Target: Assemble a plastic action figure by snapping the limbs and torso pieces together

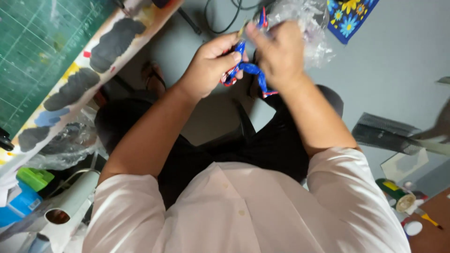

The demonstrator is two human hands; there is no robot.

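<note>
Blue-and-red plastic toy figure (248, 70) is held above the lap; left hand (213, 63) fingers closed on its body, right hand (281, 54) gripping crinkly clear plastic bag (309, 28). Judged light, rigid, thin-limbed; best gripped by torso.

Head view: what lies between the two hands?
The blue and red toy figure spans the gap between left hand and right hand; both grip it.

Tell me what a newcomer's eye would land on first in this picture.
First, the two hands meeting at top centre: the left hand and right hand both grip a small blue and red toy figure, with crinkled clear plastic wrap bunched behind the right hand. Next, the paint-blotched board running diagonally at upper left beside a green cutting mat, and the blue flowered cloth at the top right.
</note>
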